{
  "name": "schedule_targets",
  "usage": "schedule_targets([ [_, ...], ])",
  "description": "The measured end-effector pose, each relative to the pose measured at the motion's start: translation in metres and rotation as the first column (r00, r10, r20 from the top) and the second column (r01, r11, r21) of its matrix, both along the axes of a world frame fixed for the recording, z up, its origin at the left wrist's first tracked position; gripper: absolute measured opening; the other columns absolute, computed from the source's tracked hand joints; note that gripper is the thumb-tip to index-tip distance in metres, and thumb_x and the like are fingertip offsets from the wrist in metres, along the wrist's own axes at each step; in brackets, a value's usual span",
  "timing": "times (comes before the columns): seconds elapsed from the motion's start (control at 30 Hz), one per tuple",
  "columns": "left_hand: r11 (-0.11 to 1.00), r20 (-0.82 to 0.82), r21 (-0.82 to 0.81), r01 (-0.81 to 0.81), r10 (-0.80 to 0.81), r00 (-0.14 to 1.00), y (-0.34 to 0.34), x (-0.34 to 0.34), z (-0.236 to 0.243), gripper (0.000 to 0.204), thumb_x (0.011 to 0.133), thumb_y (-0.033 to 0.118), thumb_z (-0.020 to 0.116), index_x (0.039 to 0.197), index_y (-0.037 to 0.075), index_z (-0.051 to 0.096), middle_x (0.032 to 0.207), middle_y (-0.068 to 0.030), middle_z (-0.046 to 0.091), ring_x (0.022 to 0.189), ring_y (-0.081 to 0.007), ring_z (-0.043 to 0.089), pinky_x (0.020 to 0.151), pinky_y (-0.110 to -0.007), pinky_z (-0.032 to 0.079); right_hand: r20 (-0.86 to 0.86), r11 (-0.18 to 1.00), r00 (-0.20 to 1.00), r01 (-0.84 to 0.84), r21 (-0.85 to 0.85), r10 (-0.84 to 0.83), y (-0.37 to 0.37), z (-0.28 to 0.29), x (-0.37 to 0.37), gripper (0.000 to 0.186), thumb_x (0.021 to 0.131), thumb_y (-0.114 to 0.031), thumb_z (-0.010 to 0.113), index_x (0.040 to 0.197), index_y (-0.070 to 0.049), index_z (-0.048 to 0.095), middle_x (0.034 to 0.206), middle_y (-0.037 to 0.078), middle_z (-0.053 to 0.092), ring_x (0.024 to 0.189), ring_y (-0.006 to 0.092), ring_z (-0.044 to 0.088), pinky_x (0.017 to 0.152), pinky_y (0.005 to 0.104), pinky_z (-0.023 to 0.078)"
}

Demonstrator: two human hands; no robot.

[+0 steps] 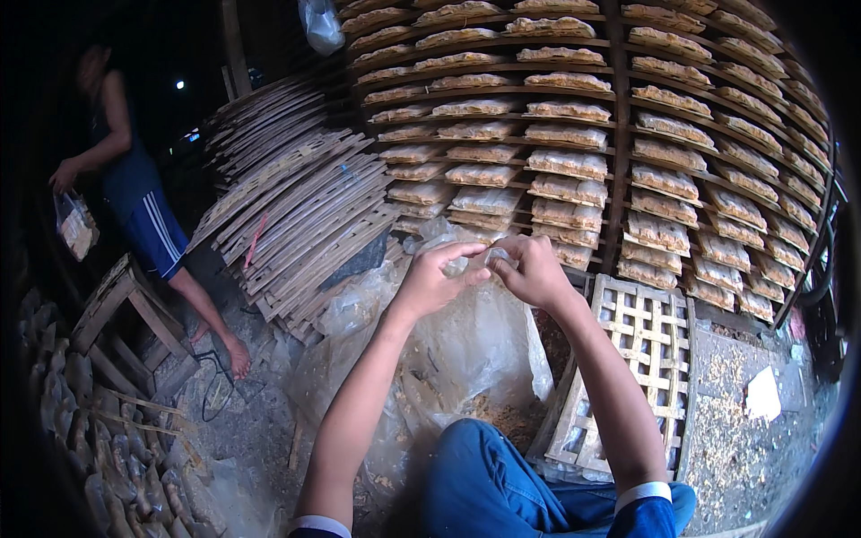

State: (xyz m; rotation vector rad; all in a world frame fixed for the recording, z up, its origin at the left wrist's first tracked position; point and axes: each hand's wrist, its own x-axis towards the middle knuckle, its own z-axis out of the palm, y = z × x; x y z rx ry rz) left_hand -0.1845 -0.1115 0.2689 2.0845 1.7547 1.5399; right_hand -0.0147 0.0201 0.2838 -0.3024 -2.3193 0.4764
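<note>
Both hands meet in front of me over a heap of crumpled clear plastic sheeting [484, 359]. My left hand [435, 282] is curled, its thumb and fingers pinching one side of a small piece of clear plastic [478, 264]. My right hand [536, 273] is closed on the other side of that piece, with its fingertips partly hidden. Against the sheeting behind, the full outline of the piece is hard to make out. Below my right forearm lies a woven slatted bamboo tray [628, 345].
Tall racks [619, 134] hold rows of flat, plastic-wrapped tan slabs. Slatted wooden panels [305, 206] lean in a stack at left. Beyond, a person [134, 170] carries a bagged slab near a wooden stool [130, 300]. Wrapped packs [117, 457] fill the lower left; white paper [763, 394] lies at right.
</note>
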Motion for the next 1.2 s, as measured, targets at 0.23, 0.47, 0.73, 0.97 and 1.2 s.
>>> schedule_targets([
  [0.23, 0.955, 0.031, -0.115, -0.275, 0.28, 0.959, -0.01, -0.039, -0.053, 0.023, 0.09, 0.018, 0.076, 0.104, 0.001, 0.075, 0.097, -0.0162, 0.076, 0.088, -0.0237, 0.073, 0.079, -0.032, 0.054, -0.106, 0.99, 0.991, 0.073, -0.119, -0.086, 0.01, 0.014, 0.009, 0.028, 0.09, -0.03, 0.07, 0.086, -0.003, 0.074, 0.07, 0.022, 0.065, 0.074, 0.042, 0.065, 0.075, 0.0488, 0.049],
  [0.47, 0.908, 0.113, -0.206, -0.365, 0.393, 0.913, -0.038, -0.092, -0.105, 0.018, 0.091, 0.012, 0.074, 0.104, -0.001, 0.074, 0.099, -0.0065, 0.076, 0.094, -0.0113, 0.068, 0.088, -0.028, 0.051, -0.006, 0.959, 0.98, 0.195, -0.208, -0.2, 0.026, 0.02, 0.028, 0.037, 0.093, -0.034, 0.068, 0.091, 0.002, 0.072, 0.072, 0.025, 0.065, 0.074, 0.0409, 0.066, 0.074, 0.048, 0.05],
  [0.73, 0.984, 0.376, 0.066, -0.168, 0.132, 0.917, -0.03, -0.09, -0.03, 0.017, 0.095, 0.015, 0.069, 0.099, -0.001, 0.07, 0.095, -0.003, 0.072, 0.089, -0.0089, 0.064, 0.083, -0.027, 0.05, -0.249, 0.921, 0.943, 0.119, -0.372, -0.222, 0.067, -0.018, 0.023, 0.04, 0.085, -0.03, 0.077, 0.109, 0.002, 0.072, 0.097, 0.021, 0.075, 0.092, 0.0325, 0.072, 0.088, 0.0423, 0.053],
  [0.97, 0.973, 0.05, 0.117, -0.198, 0.194, 0.98, -0.037, -0.052, 0.03, 0.02, 0.093, 0.015, 0.072, 0.103, -0.002, 0.071, 0.095, -0.0065, 0.073, 0.091, -0.0116, 0.066, 0.086, -0.028, 0.051, -0.174, 0.895, 0.974, 0.054, -0.442, -0.145, 0.051, -0.005, 0.007, 0.034, 0.079, -0.02, 0.084, 0.107, -0.003, 0.074, 0.098, 0.012, 0.077, 0.092, 0.0207, 0.073, 0.084, 0.0353, 0.055],
  [1.2, 0.963, 0.101, 0.077, -0.257, 0.249, 0.963, -0.055, -0.061, 0.032, 0.013, 0.089, 0.008, 0.076, 0.098, 0.0, 0.073, 0.097, -0.005, 0.073, 0.092, -0.011, 0.065, 0.086, -0.027, 0.05, -0.175, 0.932, 0.975, 0.066, -0.356, -0.137, 0.072, -0.029, 0.02, 0.031, 0.081, -0.008, 0.076, 0.111, -0.002, 0.072, 0.106, 0.015, 0.076, 0.091, 0.0261, 0.074, 0.082, 0.0362, 0.057],
])
